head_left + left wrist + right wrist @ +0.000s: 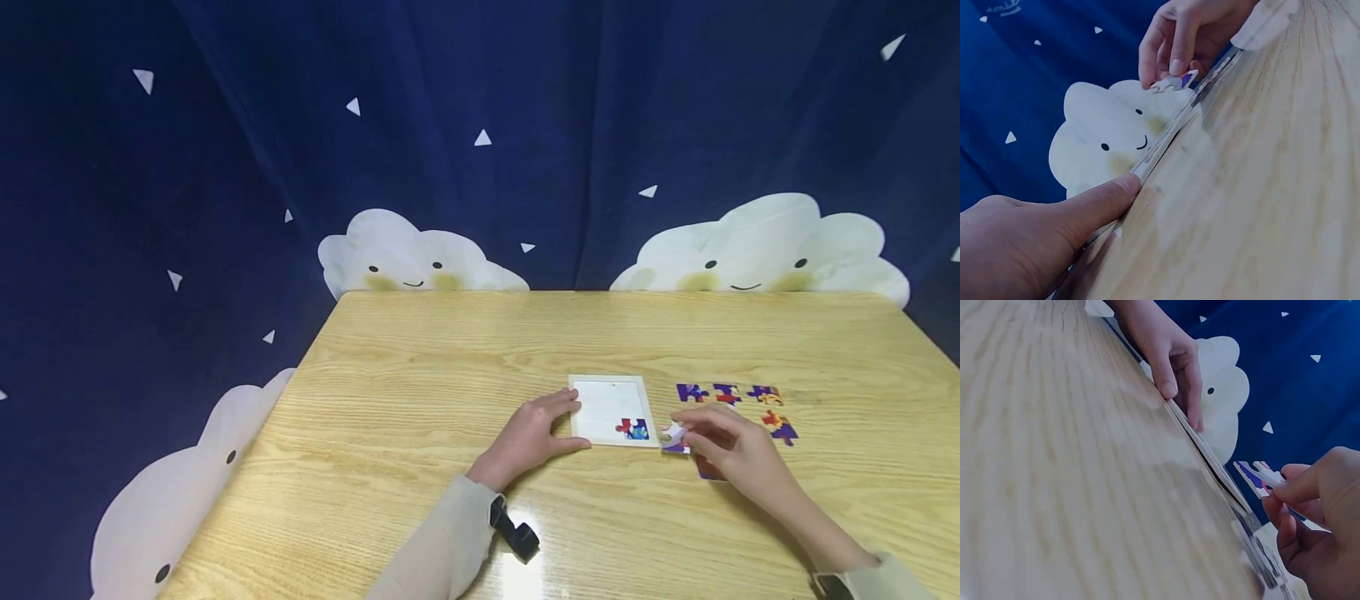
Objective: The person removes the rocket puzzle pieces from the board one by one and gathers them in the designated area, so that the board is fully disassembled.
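Observation:
A square white puzzle tray [607, 400] lies on the table, with joined puzzle pieces [633, 429] in its near right corner. My left hand [528, 433] holds the tray's near left corner, thumb along the near edge and fingers at the left side. The left wrist view shows that thumb [1107, 197] against the tray's rim. Just right of the tray, my right hand [738, 454] pinches a white and purple puzzle piece [1257, 478] between thumb and fingertips. In the right wrist view this piece is tilted and raised above the tabletop.
Several loose puzzle pieces [727, 393] lie in a row right of the tray, with another piece [780, 427] nearer. One reddish piece [708, 468] is partly hidden under my right hand. Behind the wooden table [420, 350] hangs a dark blue curtain [480, 183] with cloud figures.

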The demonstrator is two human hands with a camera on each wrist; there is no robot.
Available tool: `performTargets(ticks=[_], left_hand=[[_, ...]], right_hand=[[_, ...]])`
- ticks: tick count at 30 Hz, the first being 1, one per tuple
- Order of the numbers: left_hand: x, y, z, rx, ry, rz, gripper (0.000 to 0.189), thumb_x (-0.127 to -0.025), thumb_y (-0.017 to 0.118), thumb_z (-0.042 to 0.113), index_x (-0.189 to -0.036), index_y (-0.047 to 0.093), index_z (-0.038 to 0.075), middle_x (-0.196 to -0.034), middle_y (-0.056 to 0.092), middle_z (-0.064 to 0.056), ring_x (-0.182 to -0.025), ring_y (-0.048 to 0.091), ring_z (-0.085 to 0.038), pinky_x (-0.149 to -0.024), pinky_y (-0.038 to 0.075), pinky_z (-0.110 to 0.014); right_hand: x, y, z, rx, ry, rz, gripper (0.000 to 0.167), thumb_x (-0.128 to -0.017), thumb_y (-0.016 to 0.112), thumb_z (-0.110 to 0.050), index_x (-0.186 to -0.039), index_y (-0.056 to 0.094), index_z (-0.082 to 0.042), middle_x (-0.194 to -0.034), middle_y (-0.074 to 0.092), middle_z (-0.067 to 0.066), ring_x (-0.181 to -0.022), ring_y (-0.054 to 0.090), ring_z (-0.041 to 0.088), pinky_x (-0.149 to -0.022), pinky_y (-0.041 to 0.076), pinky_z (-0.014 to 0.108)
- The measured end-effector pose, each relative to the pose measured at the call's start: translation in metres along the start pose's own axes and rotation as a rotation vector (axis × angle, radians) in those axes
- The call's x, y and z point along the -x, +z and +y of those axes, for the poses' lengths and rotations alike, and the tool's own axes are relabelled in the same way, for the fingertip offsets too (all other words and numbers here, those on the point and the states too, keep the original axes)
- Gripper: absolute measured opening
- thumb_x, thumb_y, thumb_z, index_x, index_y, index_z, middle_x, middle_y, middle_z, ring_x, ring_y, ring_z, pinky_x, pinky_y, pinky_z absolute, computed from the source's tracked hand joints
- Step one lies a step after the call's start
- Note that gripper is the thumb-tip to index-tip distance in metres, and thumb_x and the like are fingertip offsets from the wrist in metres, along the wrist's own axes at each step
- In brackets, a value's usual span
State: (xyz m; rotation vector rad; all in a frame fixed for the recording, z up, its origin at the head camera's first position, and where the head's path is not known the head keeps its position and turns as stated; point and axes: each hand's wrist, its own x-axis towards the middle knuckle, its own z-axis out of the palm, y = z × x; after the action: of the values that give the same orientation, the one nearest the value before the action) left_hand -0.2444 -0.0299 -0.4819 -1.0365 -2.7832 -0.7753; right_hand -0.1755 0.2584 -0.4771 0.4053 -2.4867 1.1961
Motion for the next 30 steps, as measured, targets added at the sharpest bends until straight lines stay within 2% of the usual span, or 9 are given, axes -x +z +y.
performTargets(ticks=[7,15,22,30], left_hand=[[0.0,-0.001,0.001,0.008,0.009,0.011,0.06,-0.084,0.073,0.048,-0.13,0.063,0.011,-0.144,0.056,-0.003,-0.135,0.053,-0.017,-0.114,0.042,-0.03],[0.0,0.0,0.001,0.01,0.007,0.01,0.061,-0.083,0.074,0.048,-0.13,0.063,0.011,-0.145,0.056,-0.003,-0.135,0.053,-0.017,-0.114,0.042,-0.03],[0.0,-0.001,0.0,0.009,0.02,0.019,0.06,-0.083,0.073,0.048,-0.13,0.063,0.011,-0.144,0.056,-0.004,-0.134,0.053,-0.018,-0.114,0.042,-0.029],[0.0,0.0,0.0,0.01,0.017,0.02,0.06,-0.083,0.073,0.048,-0.13,0.063,0.011,-0.144,0.056,-0.003,-0.134,0.053,-0.017,-0.114,0.042,-0.029]], right_hand=[[0.009,-0.011,0.007,0.014,0.026,0.012,0.025,-0.083,0.073,0.001,-0.107,0.073,-0.007,-0.105,0.062,-0.031,-0.087,0.06,-0.016,-0.074,0.05,0.001],[0.018,-0.025,0.014,0.021,0.005,0.043,0.027,-0.081,0.074,0.005,-0.106,0.072,-0.005,-0.102,0.065,-0.028,-0.087,0.06,-0.016,-0.075,0.048,0.0],[0.026,-0.037,0.021,0.131,0.059,0.058,0.027,-0.081,0.077,-0.003,-0.107,0.074,-0.012,-0.097,0.061,-0.033,-0.088,0.053,-0.023,-0.077,0.043,-0.005],[0.034,-0.049,0.027,0.166,0.095,0.069,0.024,-0.082,0.076,-0.005,-0.105,0.075,-0.013,-0.1,0.056,-0.042,-0.09,0.05,-0.028,-0.077,0.04,-0.007]])
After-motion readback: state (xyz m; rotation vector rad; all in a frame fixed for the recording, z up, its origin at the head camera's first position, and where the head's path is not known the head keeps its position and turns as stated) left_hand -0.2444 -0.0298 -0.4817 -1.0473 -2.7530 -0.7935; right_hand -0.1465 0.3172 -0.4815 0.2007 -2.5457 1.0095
